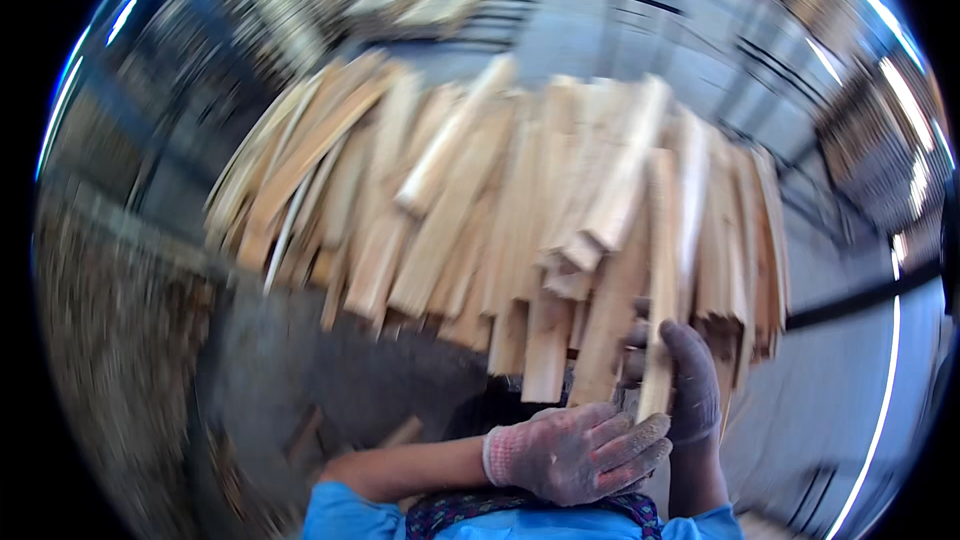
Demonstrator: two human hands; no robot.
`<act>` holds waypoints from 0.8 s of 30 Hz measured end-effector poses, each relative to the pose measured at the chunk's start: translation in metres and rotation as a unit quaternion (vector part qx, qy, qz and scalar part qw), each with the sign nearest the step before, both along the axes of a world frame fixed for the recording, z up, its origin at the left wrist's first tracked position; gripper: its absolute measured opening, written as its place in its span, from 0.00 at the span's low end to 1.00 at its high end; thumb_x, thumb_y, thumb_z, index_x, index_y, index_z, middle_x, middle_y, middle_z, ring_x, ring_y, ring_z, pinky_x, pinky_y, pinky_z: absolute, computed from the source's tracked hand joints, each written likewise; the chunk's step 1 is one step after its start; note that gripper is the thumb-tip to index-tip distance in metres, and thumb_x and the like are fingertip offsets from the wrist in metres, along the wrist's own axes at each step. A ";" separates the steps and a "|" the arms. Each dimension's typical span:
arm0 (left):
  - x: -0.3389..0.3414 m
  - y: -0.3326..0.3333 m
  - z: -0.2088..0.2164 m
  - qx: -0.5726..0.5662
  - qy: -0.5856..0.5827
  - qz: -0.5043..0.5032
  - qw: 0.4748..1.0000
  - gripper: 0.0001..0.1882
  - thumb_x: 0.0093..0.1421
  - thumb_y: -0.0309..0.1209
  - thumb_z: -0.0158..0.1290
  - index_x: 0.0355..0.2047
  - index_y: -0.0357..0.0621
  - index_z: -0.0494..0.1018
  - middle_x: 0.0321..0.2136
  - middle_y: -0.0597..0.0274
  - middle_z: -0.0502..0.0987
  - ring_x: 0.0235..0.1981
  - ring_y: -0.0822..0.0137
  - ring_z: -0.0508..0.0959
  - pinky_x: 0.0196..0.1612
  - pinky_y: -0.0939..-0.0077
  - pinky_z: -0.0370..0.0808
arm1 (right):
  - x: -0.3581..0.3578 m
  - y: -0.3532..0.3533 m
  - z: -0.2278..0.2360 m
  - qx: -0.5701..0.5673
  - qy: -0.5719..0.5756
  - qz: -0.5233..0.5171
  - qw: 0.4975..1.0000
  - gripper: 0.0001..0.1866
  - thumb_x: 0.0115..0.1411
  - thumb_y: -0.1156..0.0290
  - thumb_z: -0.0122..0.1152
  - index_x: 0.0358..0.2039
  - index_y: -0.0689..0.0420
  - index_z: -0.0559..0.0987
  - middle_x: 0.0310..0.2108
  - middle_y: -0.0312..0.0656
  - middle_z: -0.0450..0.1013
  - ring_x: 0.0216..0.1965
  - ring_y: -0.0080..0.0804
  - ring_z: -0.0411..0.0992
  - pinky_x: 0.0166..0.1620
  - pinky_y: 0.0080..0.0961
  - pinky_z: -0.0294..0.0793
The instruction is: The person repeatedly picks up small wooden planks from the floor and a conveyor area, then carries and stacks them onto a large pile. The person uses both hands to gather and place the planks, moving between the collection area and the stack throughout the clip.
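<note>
A narrow wooden strip (661,270) stands out lengthwise in front of me, its near end close to my body. My right hand (692,380), in a dirty grey work glove, is closed round the strip near that end, thumb on one side and fingers on the other. My left hand (580,452), in a stained glove with a pink-and-white cuff, lies across the strip's near end with its fingers stretched out. Beyond both hands spreads a wide pile of pale wooden strips (450,230), stacked roughly side by side with uneven ends.
Wood scraps (400,435) lie on the dark floor at the lower left. More stacked boards (420,0) are at the far left, blurred. A dark bar (860,295) runs out to the right of the pile. Another wood stack (870,140) stands at the far right.
</note>
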State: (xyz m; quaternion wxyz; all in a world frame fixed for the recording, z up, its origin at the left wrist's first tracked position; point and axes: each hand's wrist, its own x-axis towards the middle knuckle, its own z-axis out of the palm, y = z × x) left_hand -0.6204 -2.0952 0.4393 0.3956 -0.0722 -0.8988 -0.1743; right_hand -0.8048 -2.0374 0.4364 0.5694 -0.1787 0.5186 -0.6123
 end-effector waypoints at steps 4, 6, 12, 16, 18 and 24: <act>0.040 0.042 -0.056 0.081 -0.036 0.198 0.976 0.22 0.54 0.41 0.60 0.46 0.40 0.78 0.49 0.49 0.78 0.38 0.57 0.81 0.40 0.62 0.79 | 0.012 -0.007 -0.006 0.048 0.184 -0.068 0.979 0.17 0.62 0.71 0.52 0.47 0.69 0.74 0.29 0.43 0.73 0.23 0.28 0.73 0.26 0.21 0.73; 0.075 0.065 -0.075 0.224 -0.022 0.298 0.928 0.23 0.53 0.40 0.60 0.47 0.42 0.77 0.50 0.50 0.78 0.40 0.51 0.82 0.41 0.59 0.79 | 0.043 -0.009 0.012 -0.004 0.251 -0.041 0.967 0.23 0.61 0.74 0.51 0.57 0.67 0.70 0.27 0.39 0.71 0.21 0.24 0.71 0.26 0.20 0.74; 0.163 0.219 -0.254 0.453 -0.091 0.652 0.602 0.16 0.63 0.38 0.52 0.45 0.41 0.76 0.45 0.47 0.79 0.43 0.47 0.80 0.45 0.56 0.76 | 0.088 0.023 -0.015 -0.006 0.382 0.272 0.883 0.29 0.58 0.83 0.58 0.61 0.59 0.71 0.27 0.31 0.69 0.25 0.19 0.69 0.28 0.19 0.73; 0.219 0.327 -0.345 0.630 -0.258 0.658 0.323 0.21 0.65 0.44 0.46 0.45 0.42 0.79 0.42 0.41 0.80 0.49 0.43 0.79 0.52 0.55 0.75 | 0.142 0.037 -0.049 -0.014 0.485 0.524 0.700 0.30 0.51 0.71 0.70 0.56 0.61 0.75 0.23 0.38 0.74 0.25 0.26 0.74 0.32 0.27 0.75; 0.229 0.367 -0.344 0.690 -0.135 0.676 0.220 0.24 0.64 0.47 0.45 0.46 0.40 0.79 0.43 0.40 0.80 0.49 0.41 0.78 0.53 0.54 0.74 | 0.170 0.042 -0.088 -0.004 0.486 0.615 0.621 0.32 0.51 0.59 0.70 0.56 0.56 0.76 0.31 0.50 0.81 0.32 0.43 0.81 0.38 0.36 0.78; 0.244 0.483 -0.372 0.773 0.027 0.631 0.058 0.29 0.64 0.50 0.43 0.50 0.38 0.77 0.49 0.39 0.78 0.53 0.42 0.77 0.56 0.54 0.72 | 0.248 0.044 -0.224 0.011 0.583 0.728 0.361 0.28 0.53 0.51 0.63 0.49 0.56 0.80 0.36 0.60 0.79 0.44 0.57 0.79 0.48 0.48 0.77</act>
